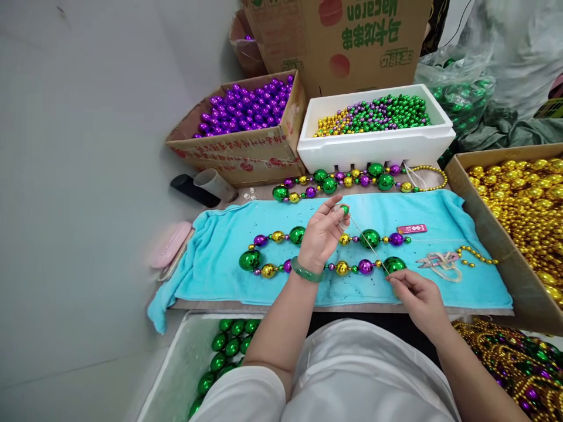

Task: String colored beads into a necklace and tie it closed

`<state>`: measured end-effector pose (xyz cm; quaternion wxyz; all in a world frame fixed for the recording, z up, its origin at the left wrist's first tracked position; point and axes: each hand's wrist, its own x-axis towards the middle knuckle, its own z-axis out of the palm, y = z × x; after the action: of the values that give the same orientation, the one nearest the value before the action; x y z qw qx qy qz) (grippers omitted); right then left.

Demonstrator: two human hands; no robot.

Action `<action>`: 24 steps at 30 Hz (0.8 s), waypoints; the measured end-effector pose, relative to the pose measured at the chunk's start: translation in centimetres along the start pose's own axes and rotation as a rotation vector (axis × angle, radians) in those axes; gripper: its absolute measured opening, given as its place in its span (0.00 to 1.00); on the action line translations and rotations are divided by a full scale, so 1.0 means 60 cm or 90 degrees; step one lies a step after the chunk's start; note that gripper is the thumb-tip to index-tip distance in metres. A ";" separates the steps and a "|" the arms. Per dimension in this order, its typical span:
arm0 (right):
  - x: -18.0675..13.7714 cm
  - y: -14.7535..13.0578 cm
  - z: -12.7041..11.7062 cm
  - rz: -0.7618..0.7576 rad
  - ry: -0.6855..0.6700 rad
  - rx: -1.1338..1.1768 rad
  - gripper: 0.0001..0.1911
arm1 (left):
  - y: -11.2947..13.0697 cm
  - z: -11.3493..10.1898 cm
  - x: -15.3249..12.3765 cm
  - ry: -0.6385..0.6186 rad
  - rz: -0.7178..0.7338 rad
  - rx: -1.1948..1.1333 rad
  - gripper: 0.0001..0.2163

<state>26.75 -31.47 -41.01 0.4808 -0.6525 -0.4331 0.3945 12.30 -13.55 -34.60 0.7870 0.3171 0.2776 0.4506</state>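
Note:
My left hand [323,234] is raised over a turquoise towel [440,217] and pinches a small green bead [345,209] at its fingertips. A thin needle or thread [367,243] runs from that bead down to my right hand [417,296], whose fingers pinch its lower end near the towel's front edge. Under both hands lies a bead strand [281,237] of green, gold and purple balls, laid in two rows on the towel. A green bangle sits on my left wrist.
Behind the towel lie a second bead strand [352,179], a white foam box [378,146] of mixed beads and a cardboard box [246,146] of purple beads. Gold beads fill a box [497,234] at right. Small scissors [440,262] rest on the towel. Green balls fill a bin [176,375] below.

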 end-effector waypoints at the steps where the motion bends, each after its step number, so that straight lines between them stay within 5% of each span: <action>1: 0.001 0.001 -0.002 0.000 -0.001 -0.003 0.14 | 0.001 0.002 -0.001 -0.010 0.007 0.025 0.18; 4: 0.005 0.003 -0.007 -0.001 0.004 0.002 0.13 | -0.004 0.009 -0.005 -0.058 -0.021 0.121 0.20; 8: 0.018 0.004 -0.010 0.005 0.017 0.057 0.14 | -0.028 0.028 -0.008 -0.130 -0.097 0.223 0.07; 14: 0.067 0.017 -0.046 0.026 0.022 0.119 0.13 | -0.054 0.092 0.018 -0.184 -0.003 0.363 0.06; 20: 0.109 0.012 -0.112 0.016 0.021 -0.002 0.19 | -0.079 0.155 0.059 -0.209 0.028 0.340 0.04; 24: 0.115 -0.017 -0.133 0.003 0.003 0.122 0.20 | -0.087 0.181 0.067 -0.190 0.000 0.292 0.03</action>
<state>36.18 -27.06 -38.87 0.5414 -0.6055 -0.3903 0.4337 24.73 -14.73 -32.14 0.7268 0.5498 0.2535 0.3245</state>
